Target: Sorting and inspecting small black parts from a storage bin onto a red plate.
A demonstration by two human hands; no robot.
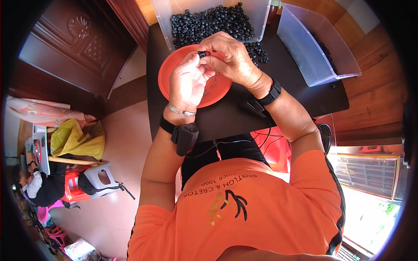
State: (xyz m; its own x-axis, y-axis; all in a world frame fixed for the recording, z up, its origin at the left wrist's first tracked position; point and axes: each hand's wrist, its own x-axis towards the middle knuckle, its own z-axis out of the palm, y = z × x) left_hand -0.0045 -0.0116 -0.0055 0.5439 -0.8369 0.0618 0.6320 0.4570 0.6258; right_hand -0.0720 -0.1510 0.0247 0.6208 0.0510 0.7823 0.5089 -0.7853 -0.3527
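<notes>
My left hand (188, 80) and my right hand (230, 56) meet above an orange-red round plate (167, 82) on a black table (296, 82). Together their fingertips pinch a small black ring-shaped bead (203, 54). A thin string seems to hang from the hands over the plate. Behind the plate, a clear plastic bin (257, 13) holds a heap of black beads (209, 24), some spilling onto the table by my right hand. Each wrist carries a black strapped device.
A second clear bin (313, 48) lies tilted at the table's right. A dark wooden door (74, 43) stands on the left. Another person (39, 187) sits at far left near a yellow bag and a grey-red stool (98, 178). A red stool (274, 145) is under the table.
</notes>
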